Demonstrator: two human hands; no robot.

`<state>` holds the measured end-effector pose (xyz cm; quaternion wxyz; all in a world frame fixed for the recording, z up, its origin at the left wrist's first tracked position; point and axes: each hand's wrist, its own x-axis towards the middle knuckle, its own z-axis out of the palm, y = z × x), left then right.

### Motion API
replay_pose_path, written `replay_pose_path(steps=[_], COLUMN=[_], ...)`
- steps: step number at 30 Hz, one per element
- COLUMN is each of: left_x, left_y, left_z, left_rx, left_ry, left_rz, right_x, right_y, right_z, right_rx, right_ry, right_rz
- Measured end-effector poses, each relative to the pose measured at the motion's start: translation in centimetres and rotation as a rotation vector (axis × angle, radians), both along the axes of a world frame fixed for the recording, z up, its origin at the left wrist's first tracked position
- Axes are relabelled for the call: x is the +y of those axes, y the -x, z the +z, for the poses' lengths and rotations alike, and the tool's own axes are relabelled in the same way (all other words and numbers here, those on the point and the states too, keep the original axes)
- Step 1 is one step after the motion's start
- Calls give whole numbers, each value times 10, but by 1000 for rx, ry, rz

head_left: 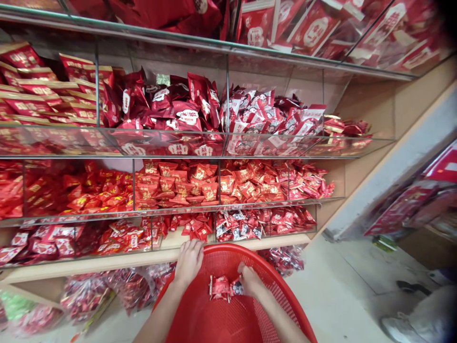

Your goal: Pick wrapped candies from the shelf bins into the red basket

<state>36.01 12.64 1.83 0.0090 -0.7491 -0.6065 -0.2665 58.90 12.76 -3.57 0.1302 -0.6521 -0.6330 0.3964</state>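
Note:
A red plastic basket [289,305] with perforated walls stands below the shelves. My left hand [189,262] is closed over its left far rim, close to the lowest shelf's front edge. Inside the basket, my right hand [252,282] has its fingers curled against a black, white and red candy packet [236,287], partly hidden by the hand. Touching that packet on its left are red and pink wrapped candies [219,287]. Just beyond the rim, the lowest shelf bin holds black-and-white and red wrapped candies [239,226].
Glass-divided shelves hold many red candies [171,183], larger dark-red packets [178,112] and white-red packets [264,114]. Bagged sweets [85,295] lie under the lowest shelf edge [107,267]. At right, a person's shoe [400,328] rests on the tiled floor [335,295].

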Motion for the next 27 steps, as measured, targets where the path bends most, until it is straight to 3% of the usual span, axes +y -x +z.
replay_pose_path(steps=[4,6,10,13,21,27], left_x=[0,-1,-2,-2,-2,-2], left_y=[0,0,0,0,1,2], left_z=[-1,0,-1,-3,-4,-4], left_rx=[5,5,-2,-11,0,11], left_ry=[8,8,-7,-26,-18,-19], left_rz=[-3,-2,-5,-6,2,-1], right_x=[1,4,17,30,57,66], right_y=[-3,-4,-7,-9,3,2], right_z=[24,42,75,89,92,86], right_rx=[-290,-360,-164,-101,-300,-168], right_ry=[-190,-322,-545,-652,-572,-538], right_rz=[85,60,-124,-180,-161,-205])
